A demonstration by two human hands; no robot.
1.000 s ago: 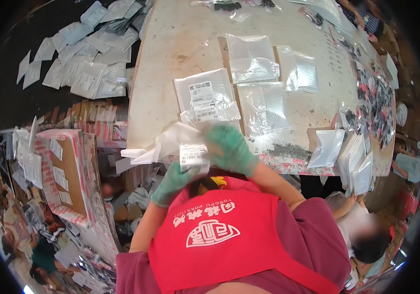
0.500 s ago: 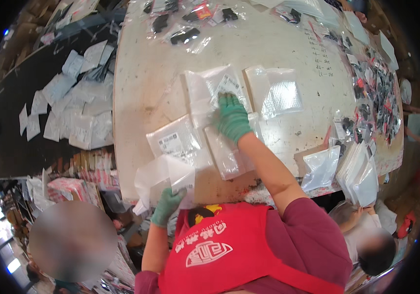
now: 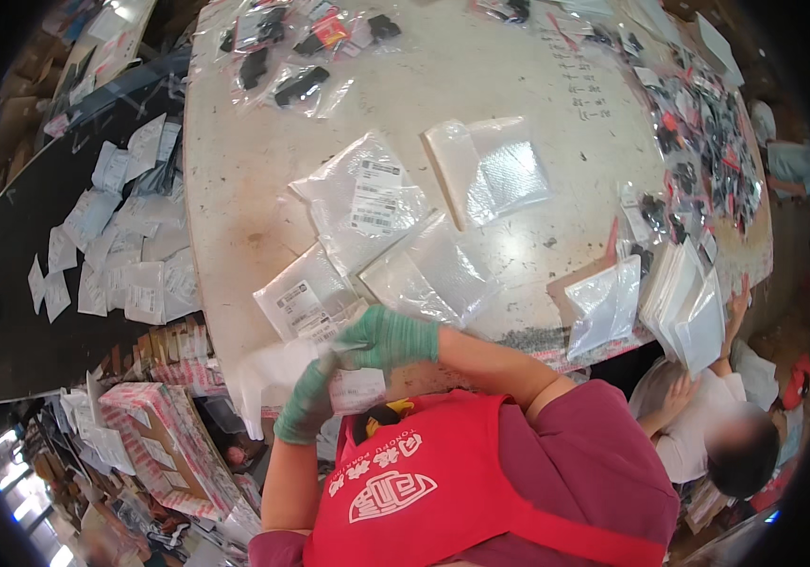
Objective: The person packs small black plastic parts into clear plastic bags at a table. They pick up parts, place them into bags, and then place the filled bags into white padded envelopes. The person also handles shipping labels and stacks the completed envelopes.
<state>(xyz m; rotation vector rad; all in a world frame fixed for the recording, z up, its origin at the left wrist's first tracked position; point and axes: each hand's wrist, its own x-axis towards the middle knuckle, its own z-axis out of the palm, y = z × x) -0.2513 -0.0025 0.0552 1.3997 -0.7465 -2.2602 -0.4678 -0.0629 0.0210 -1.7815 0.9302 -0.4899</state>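
My left hand (image 3: 305, 404), in a green glove, is closed on a white sheet of labels (image 3: 268, 373) at the table's near edge. My right hand (image 3: 391, 338), also green-gloved, meets it there. Its fingers are drawn together at the sheet, and their tips are blurred. Beyond the hands lies a silvery bubble mailer (image 3: 329, 184) with a white printed label (image 3: 376, 197) on it. A second labelled mailer (image 3: 277, 288) lies nearer, partly behind the sheet. Just past my right hand rests an unlabelled mailer (image 3: 433, 269). Another bubble mailer (image 3: 499, 170) lies farther right.
Bagged black parts (image 3: 301, 85) lie at the table's far left, with a large heap (image 3: 707, 161) on the right. A mailer stack (image 3: 679, 302) stands near a co-worker (image 3: 688, 416) at the right. White parcels (image 3: 140, 246) cover part of a dark belt (image 3: 8, 331) on the left.
My right hand has come back from the far mailer to my left hand at the label sheet. That mailer's label is now uncovered, and the mailers appear turned as the view shifted.
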